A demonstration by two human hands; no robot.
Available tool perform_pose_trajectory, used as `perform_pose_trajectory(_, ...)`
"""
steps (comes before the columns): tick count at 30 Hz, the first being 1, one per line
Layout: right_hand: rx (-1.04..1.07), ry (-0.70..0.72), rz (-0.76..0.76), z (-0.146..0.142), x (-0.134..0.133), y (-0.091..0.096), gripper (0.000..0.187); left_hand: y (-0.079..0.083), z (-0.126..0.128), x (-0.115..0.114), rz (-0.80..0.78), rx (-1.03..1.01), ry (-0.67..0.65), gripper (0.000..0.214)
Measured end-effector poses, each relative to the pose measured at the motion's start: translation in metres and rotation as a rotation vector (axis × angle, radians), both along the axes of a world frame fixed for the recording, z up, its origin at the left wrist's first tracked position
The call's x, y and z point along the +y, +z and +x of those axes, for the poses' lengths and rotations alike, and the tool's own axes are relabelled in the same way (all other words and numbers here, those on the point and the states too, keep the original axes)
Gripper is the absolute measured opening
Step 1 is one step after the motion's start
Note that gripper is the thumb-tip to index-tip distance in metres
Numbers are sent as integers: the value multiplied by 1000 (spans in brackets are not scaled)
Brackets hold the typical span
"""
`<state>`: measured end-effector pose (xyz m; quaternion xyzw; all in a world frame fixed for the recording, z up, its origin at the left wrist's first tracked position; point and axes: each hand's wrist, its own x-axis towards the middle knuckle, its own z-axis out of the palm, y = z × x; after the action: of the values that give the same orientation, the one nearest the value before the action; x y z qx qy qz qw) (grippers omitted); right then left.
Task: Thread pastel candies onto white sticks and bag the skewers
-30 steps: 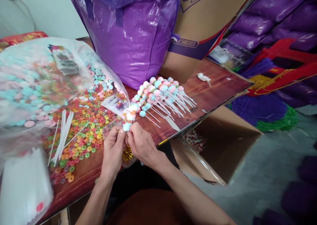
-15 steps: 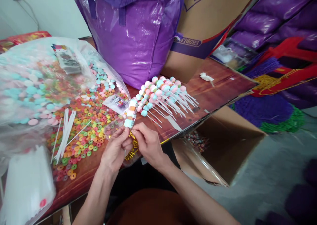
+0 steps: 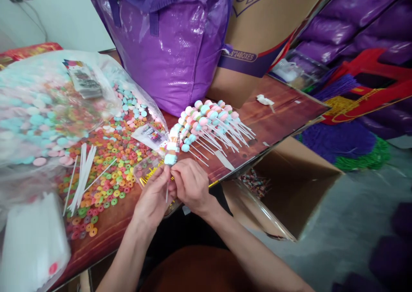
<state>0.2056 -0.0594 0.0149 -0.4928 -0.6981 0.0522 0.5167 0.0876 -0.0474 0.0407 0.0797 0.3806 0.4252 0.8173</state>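
A wrapped candy skewer [image 3: 171, 149] stands upright between my hands, with blue, white and orange sweets in a clear printed sleeve. My left hand [image 3: 154, 195] is closed around its white stick, whose lower end shows below the fingers. Just under the lowest sweet, my right hand [image 3: 192, 185] is closed in a pinch at the sleeve's neck; what its fingertips hold is hidden. Behind my hands sits a clear plastic tray [image 3: 137, 175] with gold twist ties [image 3: 149, 176]. Past the skewer lies a pile of candy skewers [image 3: 209, 117], sticks pointing right.
Loose gummy rings [image 3: 120, 167] cover the table's left part, with white sticks [image 3: 84, 176] on them. A clear bag of sweets [image 3: 35, 103], a pack of clear sleeves [image 3: 35, 240], a purple bag [image 3: 167, 64] and cardboard boxes [image 3: 244, 34] stand around. An open carton [image 3: 309, 189] sits below the right edge.
My hands stay at the skewer's neck, with the right fingers curled in more. More of the tray and of the stick below my left fingers shows. The view has shifted slightly.
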Motion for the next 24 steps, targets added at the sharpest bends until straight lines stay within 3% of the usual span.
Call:
perform_pose_trajectory(3, 246, -22, -209, -6, -6, 8, 17, 1, 5, 2, 148, 60, -15, 29)
perform_pose_trajectory(7, 533, 70, -415, -5, -12, 25, 13, 11, 0, 3, 381, 166, 37, 45)
perform_pose_trajectory(13, 466, 29, -301, -1, -19, 38, 13, 6, -6, -8, 475, 504, -12, 40)
perform_pose_trajectory(15, 534, 12, -358, 3, -24, 37, 16, 2, 0, -9, 507, 546, -89, 35)
perform_pose_trajectory(19, 778, 53, -652, 15, -41, 25, 24, -3, 18, -11, 621, 649, -106, 20)
perform_pose_trajectory(21, 946, 86, -754, 22, -54, 15, 26, -3, 25, -9, 723, 670, -177, 18)
perform_pose_trajectory(24, 1308, -15, -737, 38, -76, -9, 24, -1, 27, 10, 944, 763, -325, 18)
